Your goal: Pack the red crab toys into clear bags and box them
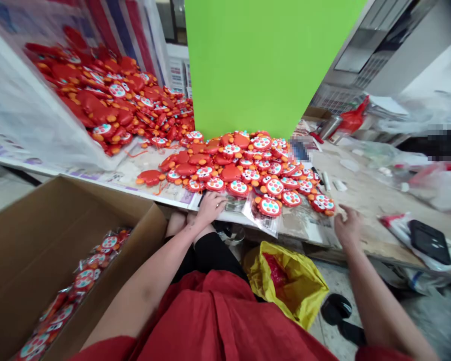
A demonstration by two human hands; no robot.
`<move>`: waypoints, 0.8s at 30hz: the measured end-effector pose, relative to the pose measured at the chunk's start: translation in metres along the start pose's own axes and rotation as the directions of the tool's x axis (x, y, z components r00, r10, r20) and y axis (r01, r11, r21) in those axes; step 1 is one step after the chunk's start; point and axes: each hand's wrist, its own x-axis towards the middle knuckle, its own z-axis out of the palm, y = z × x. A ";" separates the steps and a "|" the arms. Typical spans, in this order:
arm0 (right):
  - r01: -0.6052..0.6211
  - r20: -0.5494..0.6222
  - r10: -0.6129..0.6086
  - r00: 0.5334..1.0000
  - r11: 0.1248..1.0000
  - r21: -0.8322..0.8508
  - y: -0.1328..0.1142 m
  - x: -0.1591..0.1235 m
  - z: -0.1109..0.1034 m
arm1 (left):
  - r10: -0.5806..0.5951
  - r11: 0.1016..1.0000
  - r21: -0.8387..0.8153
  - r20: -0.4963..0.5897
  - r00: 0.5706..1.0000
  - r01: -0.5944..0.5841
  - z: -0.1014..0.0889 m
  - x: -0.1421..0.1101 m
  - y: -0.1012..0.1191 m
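Red garment (214, 321) across the lap at the bottom of the view, a yellow plastic bag (285, 283) on the floor just past the knees. At the left side, an open cardboard box (33, 250) with bagged toys (84, 278) in clear wrappers, probably set there to stay within easy reach of the seat. Left hand (210, 208) palm down at the tabletop (364, 200) edge, fingers loosely together, on a clear plastic bag (235, 203), seemingly pinning it flat. Right hand (348, 225) open, fingers spread, holding nothing, just beside a round red toy (322, 203) with coloured buttons. Beyond both hands, a loose pile of matching toys (229, 170) against a green panel (259, 65), close enough for either hand. Farther left, a larger heap of toys (105, 95) behind a white sheet (30, 95), which looks to hold it back.
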 end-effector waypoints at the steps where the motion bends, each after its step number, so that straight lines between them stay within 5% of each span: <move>1: 0.120 -0.010 -0.120 0.993 0.990 0.077 -0.021 -0.015 0.000 | 0.021 1.000 -0.016 0.043 0.999 -0.020 -0.003 0.000 0.000; 5: 0.503 0.028 -0.535 0.844 0.810 0.303 -0.104 -0.093 0.020 | 0.093 0.995 0.011 0.192 0.977 -0.097 -0.014 -0.005 0.005; 7: 0.573 0.095 -0.626 0.774 0.757 0.315 -0.133 -0.123 0.037 | 0.086 0.993 0.054 0.224 0.971 -0.100 -0.016 -0.012 0.008; 9: 0.562 0.115 -0.613 0.781 0.772 0.298 -0.147 -0.138 0.053 | 0.074 0.992 0.079 0.240 0.968 -0.096 -0.016 -0.019 0.011; 12: 0.521 0.097 -0.560 0.823 0.811 0.266 -0.148 -0.136 0.065 | 0.055 0.992 0.093 0.247 0.968 -0.080 -0.015 -0.027 0.014; 19: 0.569 0.165 -0.645 0.746 0.746 0.345 -0.128 -0.096 0.059 | 0.011 0.996 0.086 0.278 0.961 -0.036 -0.019 -0.031 0.023; 24: 0.525 0.121 -0.617 0.778 0.743 0.414 -0.128 -0.089 0.049 | -0.001 0.996 0.084 0.272 0.962 -0.023 -0.020 -0.032 0.025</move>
